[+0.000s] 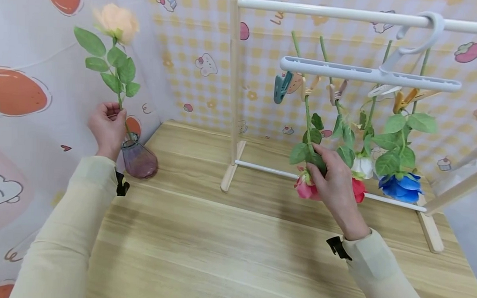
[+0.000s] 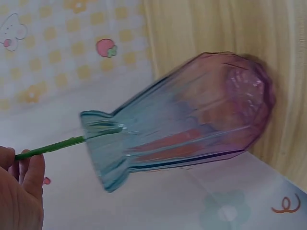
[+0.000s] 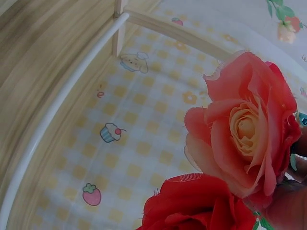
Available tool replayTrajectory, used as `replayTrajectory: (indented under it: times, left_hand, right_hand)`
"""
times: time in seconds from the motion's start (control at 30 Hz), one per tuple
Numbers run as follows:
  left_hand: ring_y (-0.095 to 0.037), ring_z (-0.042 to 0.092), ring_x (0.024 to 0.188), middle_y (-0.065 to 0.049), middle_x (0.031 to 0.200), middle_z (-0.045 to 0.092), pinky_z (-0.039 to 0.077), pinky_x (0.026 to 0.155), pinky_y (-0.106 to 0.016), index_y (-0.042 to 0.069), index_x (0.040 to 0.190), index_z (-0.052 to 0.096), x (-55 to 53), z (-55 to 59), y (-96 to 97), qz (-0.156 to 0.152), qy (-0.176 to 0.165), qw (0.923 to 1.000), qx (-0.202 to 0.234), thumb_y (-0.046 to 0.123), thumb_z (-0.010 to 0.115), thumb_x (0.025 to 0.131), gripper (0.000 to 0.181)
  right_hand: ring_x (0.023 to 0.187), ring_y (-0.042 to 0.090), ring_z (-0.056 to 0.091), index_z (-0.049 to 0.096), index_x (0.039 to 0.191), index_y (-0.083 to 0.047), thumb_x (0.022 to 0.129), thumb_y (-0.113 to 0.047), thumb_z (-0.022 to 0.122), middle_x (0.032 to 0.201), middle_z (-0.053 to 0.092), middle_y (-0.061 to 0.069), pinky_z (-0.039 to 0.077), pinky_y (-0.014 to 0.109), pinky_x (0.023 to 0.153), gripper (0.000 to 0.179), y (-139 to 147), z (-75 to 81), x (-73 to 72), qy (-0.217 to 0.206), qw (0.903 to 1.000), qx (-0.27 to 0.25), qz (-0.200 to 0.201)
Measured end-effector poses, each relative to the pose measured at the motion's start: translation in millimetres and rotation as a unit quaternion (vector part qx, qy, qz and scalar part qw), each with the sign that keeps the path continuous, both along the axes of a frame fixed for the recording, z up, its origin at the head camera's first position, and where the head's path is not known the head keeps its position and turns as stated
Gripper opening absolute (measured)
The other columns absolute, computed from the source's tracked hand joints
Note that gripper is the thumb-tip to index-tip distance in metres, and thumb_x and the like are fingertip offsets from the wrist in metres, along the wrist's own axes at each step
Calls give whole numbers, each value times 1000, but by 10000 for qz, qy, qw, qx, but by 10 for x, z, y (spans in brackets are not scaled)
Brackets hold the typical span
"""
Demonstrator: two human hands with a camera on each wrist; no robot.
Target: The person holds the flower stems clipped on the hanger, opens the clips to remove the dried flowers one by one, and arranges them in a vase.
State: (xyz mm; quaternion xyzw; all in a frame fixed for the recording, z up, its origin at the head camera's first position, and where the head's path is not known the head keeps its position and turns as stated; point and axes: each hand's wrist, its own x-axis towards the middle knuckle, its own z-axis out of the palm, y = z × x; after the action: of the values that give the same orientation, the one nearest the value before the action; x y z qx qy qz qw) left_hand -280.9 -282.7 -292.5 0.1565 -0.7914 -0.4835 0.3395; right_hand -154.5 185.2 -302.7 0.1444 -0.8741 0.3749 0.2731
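My left hand (image 1: pixel 110 126) pinches the green stem of a peach rose (image 1: pixel 115 24) above a glass vase (image 1: pixel 140 158) tinted blue to purple. In the left wrist view the stem (image 2: pixel 57 145) runs from the fingertips into the mouth of the vase (image 2: pixel 192 115). My right hand (image 1: pixel 334 181) grips the stem of a pink rose (image 3: pixel 240 124), which hangs head down from a clothespin (image 1: pixel 308 88) on the hanger. Close behind it hangs a red rose (image 1: pixel 358 190), its bloom (image 3: pixel 196 206) below the pink one in the right wrist view.
A grey hanger (image 1: pixel 367 73) hooks over the white top bar (image 1: pixel 338 12) of a wooden rack. White (image 1: pixel 363 167) and blue (image 1: pixel 402 186) roses hang head down at the right. An unoccupied teal clothespin (image 1: pixel 282 87) hangs at the left end. The wooden table (image 1: pixel 219 245) extends in front.
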Motion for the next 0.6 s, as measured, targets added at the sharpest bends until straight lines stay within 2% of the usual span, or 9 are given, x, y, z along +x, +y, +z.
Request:
replayTrajectory:
  times: [0.07, 0.17, 0.23, 0.3, 0.37, 0.5, 0.6]
  left_hand:
    - [8, 51, 72, 9, 86, 61, 46, 75, -11, 10, 98, 63, -1, -67, -2, 19, -41, 9999, -103, 7, 59, 89, 11]
    - [10, 49, 71, 2, 89, 64, 45, 73, -9, 2, 103, 63, 1, -157, 7, 128, -75, 9991, -399, 5, 58, 88, 16]
    - [11, 48, 71, -6, 96, 66, 44, 72, -8, 0, 105, 62, 3, -210, 16, 167, -143, 9984, -522, 3, 57, 88, 18]
    - [11, 47, 71, -7, 95, 66, 43, 71, -8, -1, 108, 61, 3, -257, 18, 171, -235, 9976, -630, 3, 56, 88, 21]
    - [12, 45, 70, -16, 103, 66, 41, 69, -8, -1, 112, 60, 5, -298, 19, 176, -368, 9963, -756, 2, 55, 88, 24]
    - [10, 42, 68, -19, 104, 64, 38, 67, -9, 0, 118, 59, 19, -355, 15, 140, -634, 9925, -1035, 2, 55, 89, 29]
    - [-2, 50, 76, -18, 106, 63, 38, 70, -13, 1, 121, 58, 20, -359, 33, 48, -821, 9892, -1211, 2, 54, 90, 31]
  right_hand:
    - [99, 33, 57, 55, 125, 4, 84, 8, 62, 114, 59, 24, 48, 46, 79, 41, 4, 5, 4, -10, 10000, 8, -8]
    - [99, 33, 58, 56, 124, 4, 84, 8, 63, 114, 59, 24, 48, 46, 79, 41, 6, 4, 3, 17, 10000, 33, -5]
    - [100, 33, 58, 56, 124, 5, 84, 9, 63, 113, 60, 24, 48, 47, 80, 41, 8, 1, 1, 50, 10000, 63, -4]
    - [100, 34, 58, 56, 124, 5, 83, 9, 63, 112, 60, 24, 48, 47, 80, 42, 10, -6, -2, 96, 9999, 92, -8]
    - [100, 33, 57, 56, 123, 5, 83, 9, 64, 111, 60, 23, 48, 45, 79, 42, 11, -10, -4, 118, 9999, 117, -15]
    - [99, 32, 57, 56, 123, 5, 82, 8, 65, 110, 60, 23, 47, 40, 78, 42, 14, -13, -7, 172, 9997, 154, -28]
    - [100, 33, 58, 56, 123, 6, 82, 8, 65, 110, 60, 24, 47, 42, 79, 42, 19, -10, -2, 189, 9997, 147, -42]
